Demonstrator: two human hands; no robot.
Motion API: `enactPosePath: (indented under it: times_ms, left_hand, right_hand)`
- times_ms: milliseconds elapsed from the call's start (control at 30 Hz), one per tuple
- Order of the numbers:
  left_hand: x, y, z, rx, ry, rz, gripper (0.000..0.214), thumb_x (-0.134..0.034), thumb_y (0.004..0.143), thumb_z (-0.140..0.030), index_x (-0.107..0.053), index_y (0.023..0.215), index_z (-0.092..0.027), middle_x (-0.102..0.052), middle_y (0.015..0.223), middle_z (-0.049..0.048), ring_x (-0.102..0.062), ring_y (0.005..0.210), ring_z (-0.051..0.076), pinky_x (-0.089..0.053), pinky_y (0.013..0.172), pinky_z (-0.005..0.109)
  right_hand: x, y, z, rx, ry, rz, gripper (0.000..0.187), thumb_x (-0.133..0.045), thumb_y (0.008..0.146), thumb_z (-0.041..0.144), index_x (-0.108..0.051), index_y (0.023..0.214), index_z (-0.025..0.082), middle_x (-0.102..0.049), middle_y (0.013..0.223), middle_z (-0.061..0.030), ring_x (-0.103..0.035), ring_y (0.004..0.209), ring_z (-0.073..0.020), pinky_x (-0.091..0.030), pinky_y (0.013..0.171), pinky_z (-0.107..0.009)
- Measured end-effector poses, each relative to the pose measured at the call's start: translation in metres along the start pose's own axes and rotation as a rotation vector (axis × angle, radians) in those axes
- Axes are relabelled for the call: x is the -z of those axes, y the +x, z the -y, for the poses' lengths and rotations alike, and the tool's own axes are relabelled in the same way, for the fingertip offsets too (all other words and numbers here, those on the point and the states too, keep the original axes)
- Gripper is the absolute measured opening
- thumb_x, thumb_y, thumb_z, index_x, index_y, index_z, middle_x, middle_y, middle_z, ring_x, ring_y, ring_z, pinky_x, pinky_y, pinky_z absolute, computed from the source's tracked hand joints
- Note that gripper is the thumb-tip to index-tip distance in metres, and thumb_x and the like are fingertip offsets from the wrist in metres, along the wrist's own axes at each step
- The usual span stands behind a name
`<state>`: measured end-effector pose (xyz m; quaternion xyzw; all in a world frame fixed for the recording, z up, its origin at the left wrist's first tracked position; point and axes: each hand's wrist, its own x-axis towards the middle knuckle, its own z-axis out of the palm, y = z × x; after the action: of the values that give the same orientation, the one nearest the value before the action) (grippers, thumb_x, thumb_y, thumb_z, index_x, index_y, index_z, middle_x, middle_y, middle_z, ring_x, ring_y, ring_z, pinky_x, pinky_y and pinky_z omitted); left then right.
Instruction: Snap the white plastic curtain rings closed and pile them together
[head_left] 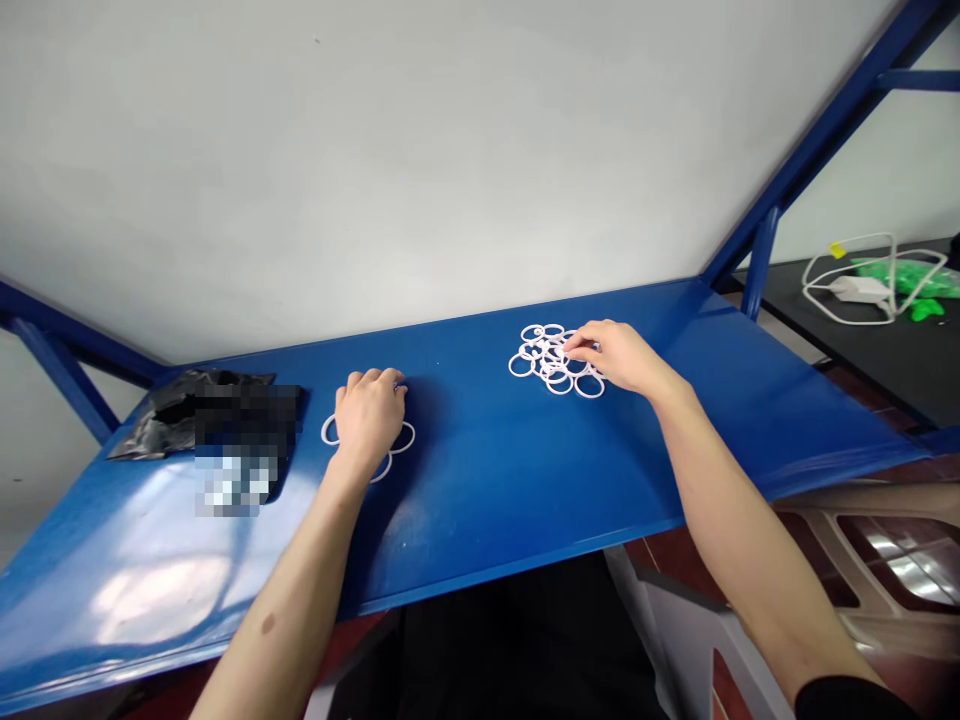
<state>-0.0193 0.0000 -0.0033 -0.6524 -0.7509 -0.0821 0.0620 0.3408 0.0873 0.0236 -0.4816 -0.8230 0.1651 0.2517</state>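
My left hand rests knuckles-up on the blue shelf, its fingers curled over a few white rings that stick out from under it. My right hand reaches to a pile of several white rings farther right. Its fingertips are pressed together at the pile's right side, pinching at one ring. The pile lies flat on the shelf near the back wall.
A black plastic bag with a blurred patch lies at the shelf's left. Blue frame struts rise at the back right and left. A black table to the right holds a white cable and green items.
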Motion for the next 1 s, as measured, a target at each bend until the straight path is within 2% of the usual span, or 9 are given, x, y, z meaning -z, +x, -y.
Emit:
enactPosePath:
  times_ms: [167,400,500,567,633,700,833,933,1000]
  left_hand:
    - [0.002,0.001,0.0,0.015,-0.045,-0.037,0.029,-0.049,0.098,-0.031,-0.072,0.114,-0.022,-0.074,0.114,0.0134,-0.059,0.112,0.037,-0.043,0.089,0.048]
    - [0.012,0.0,-0.007,0.052,-0.187,-0.189,0.024,-0.053,0.098,-0.036,-0.071,0.108,-0.024,-0.073,0.112,0.0101,-0.064,0.108,0.031,-0.042,0.093,0.044]
    - [0.017,-0.002,-0.013,0.018,-0.39,-0.245,0.019,-0.062,0.093,-0.036,-0.073,0.101,-0.023,-0.074,0.103,0.0062,-0.066,0.09,0.023,-0.045,0.088,0.039]
    - [0.018,-0.004,-0.02,0.008,-0.62,-0.215,0.019,-0.069,0.088,-0.039,-0.074,0.095,-0.022,-0.074,0.095,0.0041,-0.064,0.078,0.019,-0.047,0.079,0.033]
    - [0.017,-0.007,-0.029,0.032,-0.924,-0.099,0.026,-0.076,0.081,-0.044,-0.074,0.092,-0.02,-0.073,0.085,0.0031,-0.061,0.069,0.016,-0.047,0.069,0.03]
    - [0.014,-0.012,-0.04,0.068,-1.231,0.049,0.035,-0.082,0.074,-0.048,-0.074,0.09,-0.018,-0.071,0.077,0.0025,-0.06,0.064,0.014,-0.046,0.062,0.027]
    - [0.009,-0.023,-0.06,0.074,-1.571,0.19,0.038,-0.091,0.064,-0.043,-0.071,0.082,-0.016,-0.07,0.073,0.0011,-0.06,0.061,0.011,-0.048,0.06,0.024]
    - [0.007,-0.029,-0.068,0.069,-1.658,0.24,0.036,-0.092,0.064,-0.039,-0.07,0.081,-0.016,-0.071,0.075,0.0009,-0.063,0.065,0.011,-0.051,0.062,0.023]
    - [0.006,-0.031,-0.07,0.067,-1.676,0.236,0.036,-0.093,0.064,-0.037,-0.071,0.084,-0.017,-0.073,0.079,0.0011,-0.066,0.071,0.012,-0.054,0.067,0.023]
  right_hand:
    - [0.013,-0.006,-0.008,-0.008,-0.104,0.063,0.013,-0.07,0.09,0.026,-0.081,0.083,0.029,-0.073,0.093,-0.0049,-0.059,0.095,-0.0273,-0.05,0.084,-0.046]
    - [0.008,-0.008,-0.014,0.038,-0.151,0.114,0.009,-0.077,0.083,0.027,-0.083,0.076,0.029,-0.072,0.087,-0.0078,-0.054,0.087,-0.0287,-0.051,0.075,-0.045]
    - [0.004,-0.005,-0.003,0.022,-0.153,-0.022,0.014,-0.071,0.089,0.027,-0.082,0.082,0.027,-0.073,0.087,-0.0072,-0.056,0.087,-0.0276,-0.051,0.077,-0.044]
    - [-0.003,-0.003,0.011,0.027,-0.119,-0.181,0.015,-0.067,0.093,0.028,-0.081,0.087,0.025,-0.072,0.088,-0.0061,-0.058,0.086,-0.0256,-0.051,0.079,-0.043]
    - [-0.013,-0.003,0.029,0.076,-0.049,-0.337,0.017,-0.064,0.096,0.03,-0.078,0.09,0.023,-0.072,0.086,-0.0054,-0.06,0.083,-0.0229,-0.051,0.079,-0.04]
    - [-0.028,-0.008,0.049,0.176,0.047,-0.383,0.019,-0.061,0.099,0.031,-0.076,0.092,0.022,-0.072,0.086,-0.0049,-0.063,0.082,-0.0208,-0.051,0.079,-0.038]
    - [-0.058,-0.025,0.083,0.322,0.228,-0.116,0.02,-0.068,0.096,0.038,-0.071,0.107,0.022,-0.074,0.092,-0.0035,-0.068,0.087,-0.0194,-0.054,0.082,-0.035]
    - [-0.074,-0.034,0.093,0.255,0.367,0.035,0.021,-0.069,0.095,0.036,-0.067,0.111,0.023,-0.075,0.09,-0.0015,-0.07,0.081,-0.017,-0.055,0.075,-0.031]
    - [-0.079,-0.035,0.093,0.204,0.433,0.026,0.015,-0.065,0.097,0.031,-0.065,0.11,0.023,-0.075,0.086,-0.0002,-0.07,0.075,-0.0154,-0.055,0.071,-0.029]
